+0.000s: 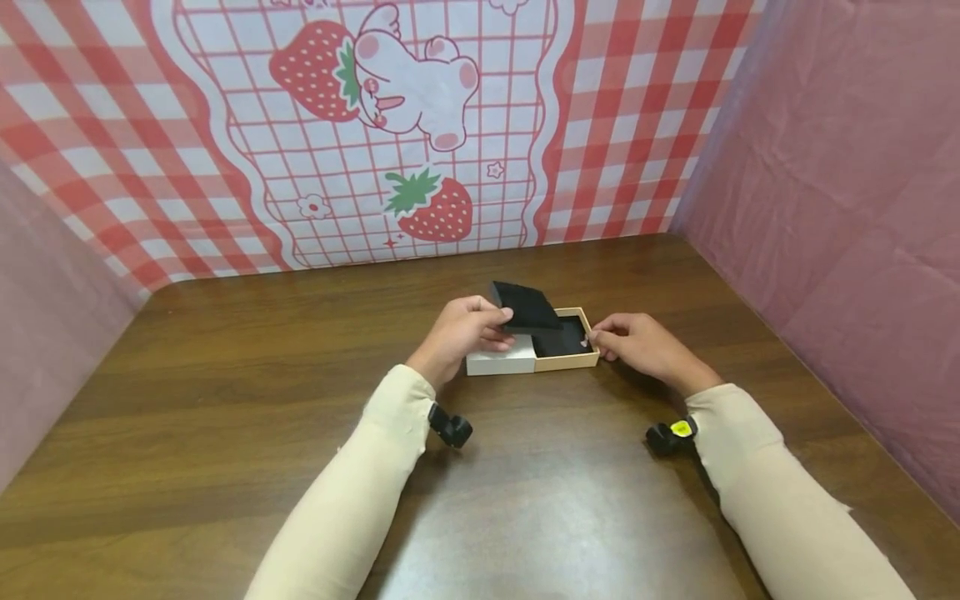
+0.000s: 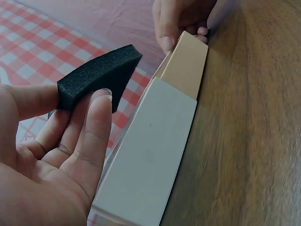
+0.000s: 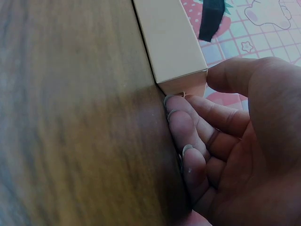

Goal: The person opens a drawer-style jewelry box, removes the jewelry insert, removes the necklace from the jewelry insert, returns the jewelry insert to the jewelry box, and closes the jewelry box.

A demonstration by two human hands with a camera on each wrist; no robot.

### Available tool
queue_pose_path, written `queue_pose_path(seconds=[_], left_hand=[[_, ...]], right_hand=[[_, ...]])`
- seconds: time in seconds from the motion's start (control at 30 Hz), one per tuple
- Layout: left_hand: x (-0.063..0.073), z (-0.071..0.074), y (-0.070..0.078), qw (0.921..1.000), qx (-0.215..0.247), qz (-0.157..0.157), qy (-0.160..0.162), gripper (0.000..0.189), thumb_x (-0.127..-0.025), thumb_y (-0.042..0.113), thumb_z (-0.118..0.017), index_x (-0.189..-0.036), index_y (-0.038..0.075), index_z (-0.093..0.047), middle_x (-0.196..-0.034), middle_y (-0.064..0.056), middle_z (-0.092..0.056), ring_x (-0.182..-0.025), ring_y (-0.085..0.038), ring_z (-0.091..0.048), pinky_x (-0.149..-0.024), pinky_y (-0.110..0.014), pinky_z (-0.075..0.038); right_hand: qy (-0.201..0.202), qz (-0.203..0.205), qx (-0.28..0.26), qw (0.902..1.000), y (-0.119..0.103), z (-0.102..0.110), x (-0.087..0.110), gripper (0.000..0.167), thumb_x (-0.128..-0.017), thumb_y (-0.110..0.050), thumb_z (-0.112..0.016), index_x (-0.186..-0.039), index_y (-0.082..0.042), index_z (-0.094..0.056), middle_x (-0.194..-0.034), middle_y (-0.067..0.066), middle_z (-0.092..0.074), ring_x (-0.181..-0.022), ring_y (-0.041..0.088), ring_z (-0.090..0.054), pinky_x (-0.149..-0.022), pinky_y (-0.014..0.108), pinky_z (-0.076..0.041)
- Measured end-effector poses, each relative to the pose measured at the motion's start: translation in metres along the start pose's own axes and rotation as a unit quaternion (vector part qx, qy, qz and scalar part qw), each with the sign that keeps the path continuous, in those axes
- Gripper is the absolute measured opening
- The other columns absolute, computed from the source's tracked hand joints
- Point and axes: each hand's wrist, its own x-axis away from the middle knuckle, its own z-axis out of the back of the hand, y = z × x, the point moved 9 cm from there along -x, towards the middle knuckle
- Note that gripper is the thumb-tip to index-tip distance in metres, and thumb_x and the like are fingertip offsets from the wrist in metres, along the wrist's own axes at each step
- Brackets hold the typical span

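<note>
My left hand [image 1: 467,332] pinches a black foam pad [image 1: 527,307] by its near left edge and holds it tilted above a small box. In the left wrist view, the pad [image 2: 101,73] bends slightly between thumb and fingers. The box has a white sleeve [image 1: 499,360] on the left and a tan drawer [image 1: 567,362] sticking out to the right. Inside the drawer lies a black lining [image 1: 555,343], partly behind the raised pad. At the drawer's right end, my right hand [image 1: 648,343] grips the end wall; in the right wrist view its thumb touches the upper corner.
The box rests on a brown wood-grain table [image 1: 225,400]. Behind it hangs a red and white checked cloth [image 1: 622,108] with strawberries, and a pink cloth [image 1: 847,192] stands on the right. Small black cameras [image 1: 450,427] are strapped to both wrists.
</note>
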Motion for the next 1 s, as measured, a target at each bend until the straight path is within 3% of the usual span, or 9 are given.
queue_pose_path(seconds=[0.2,0.4,0.8,1.0], left_hand=[[0.001,-0.007,0.002,0.9999,-0.007,-0.01,-0.005,0.015,-0.096,0.009,-0.067,-0.088,-0.003,-0.061,-0.088,-0.018,-0.065,-0.07,-0.02,-0.069,-0.071,-0.034,-0.059],[0.0,-0.011,0.001,0.9996,-0.02,-0.019,-0.007,0.015,-0.097,0.009,-0.066,-0.091,-0.004,-0.062,-0.081,-0.014,-0.067,-0.068,-0.019,-0.069,-0.069,-0.032,-0.059],[-0.001,-0.018,0.001,0.9964,-0.08,-0.026,0.014,0.018,-0.096,0.012,-0.068,-0.088,-0.004,-0.065,-0.076,-0.01,-0.066,-0.063,-0.016,-0.067,-0.064,-0.03,-0.058],[-0.003,-0.025,0.003,0.9941,-0.103,-0.033,0.009,0.02,-0.095,0.013,-0.069,-0.086,-0.005,-0.067,-0.075,-0.013,-0.068,-0.061,-0.016,-0.066,-0.064,-0.031,-0.059]], right_hand=[[0.002,0.005,0.001,1.0,-0.001,-0.001,0.0,0.028,-0.102,-0.025,-0.06,-0.106,0.0,-0.072,-0.082,0.005,-0.067,-0.078,0.018,-0.062,-0.071,0.031,-0.049],[0.002,0.005,0.0,1.0,0.0,-0.001,-0.001,0.028,-0.102,-0.025,-0.06,-0.106,-0.001,-0.072,-0.081,0.005,-0.067,-0.078,0.018,-0.063,-0.073,0.033,-0.049],[0.001,0.001,-0.003,1.0,0.001,-0.002,0.0,0.028,-0.102,-0.026,-0.059,-0.107,-0.001,-0.071,-0.083,0.005,-0.067,-0.079,0.019,-0.062,-0.072,0.032,-0.048],[0.005,0.007,0.0,1.0,0.0,-0.002,0.0,0.026,-0.102,-0.022,-0.059,-0.105,-0.001,-0.072,-0.082,0.005,-0.067,-0.078,0.019,-0.063,-0.073,0.033,-0.049]])
